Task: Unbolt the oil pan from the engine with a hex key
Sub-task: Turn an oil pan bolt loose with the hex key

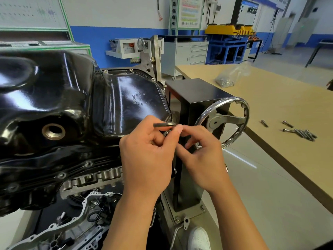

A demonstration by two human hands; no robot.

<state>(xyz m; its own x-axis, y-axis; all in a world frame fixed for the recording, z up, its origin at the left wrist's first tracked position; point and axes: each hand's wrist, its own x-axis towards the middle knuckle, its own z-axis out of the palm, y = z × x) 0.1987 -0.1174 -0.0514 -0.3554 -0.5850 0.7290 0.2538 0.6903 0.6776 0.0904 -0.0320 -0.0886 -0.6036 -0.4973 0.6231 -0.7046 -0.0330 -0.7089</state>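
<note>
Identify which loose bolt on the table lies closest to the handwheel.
The leftmost bolt, lying alone; the other bolts sit farther right, mostly piled together.

- My hands: two, left hand (146, 159) and right hand (201, 159).
- Hex key (163, 125): one.
- Oil pan (63, 98): one.
- Handwheel (225, 121): one.
- Plastic bag (228, 78): one.
- Loose bolts (264, 123) on the table (279, 105): two lying singly, plus one heap (304, 134) too bunched to count.

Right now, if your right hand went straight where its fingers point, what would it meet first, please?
Your right hand would probably meet the hex key in the left hand, then the oil pan rim; depth unclear.
</note>
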